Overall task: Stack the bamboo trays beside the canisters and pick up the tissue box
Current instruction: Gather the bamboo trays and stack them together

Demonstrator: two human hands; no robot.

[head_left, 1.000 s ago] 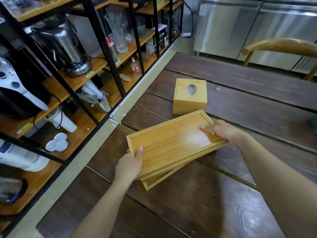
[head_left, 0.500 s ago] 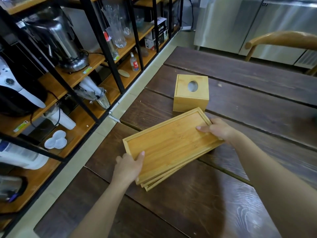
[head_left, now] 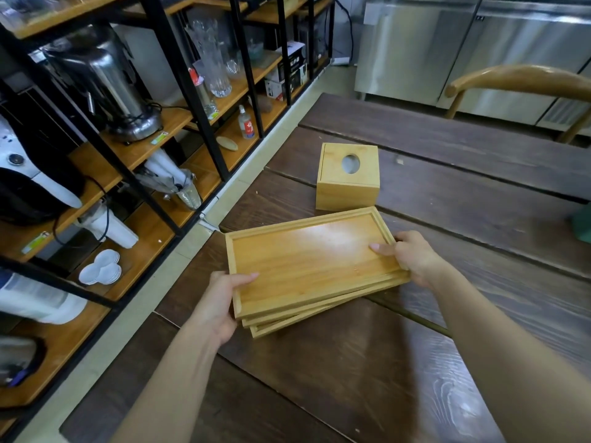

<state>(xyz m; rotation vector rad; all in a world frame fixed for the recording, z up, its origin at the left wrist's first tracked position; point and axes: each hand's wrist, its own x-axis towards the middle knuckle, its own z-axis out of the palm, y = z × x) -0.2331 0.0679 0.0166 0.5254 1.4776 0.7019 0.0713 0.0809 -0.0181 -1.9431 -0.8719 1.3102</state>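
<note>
A stack of three bamboo trays (head_left: 307,263) lies on the dark wooden table (head_left: 367,362), the lower two peeking out a little at the near edge. My left hand (head_left: 220,302) grips the stack's near left corner, thumb on the top tray. At the right end my right hand (head_left: 412,255) clasps the stack, thumb inside the top tray. A square bamboo tissue box (head_left: 348,177) with a round hole in its lid stands just beyond the trays, untouched. No canisters are in view.
A black metal rack with wooden shelves (head_left: 134,155) runs along the left, holding a steel blender (head_left: 108,81), glassware, bottles and small white dishes (head_left: 100,271). Steel cabinets (head_left: 463,49) stand behind. A wooden chair back (head_left: 524,81) rises at the far right; a green object (head_left: 582,223) touches the right edge.
Both hands have pushed the trays into closer alignment; the lower trays stick out less than before. The stack has turned slightly, squarer to the table's planks.
</note>
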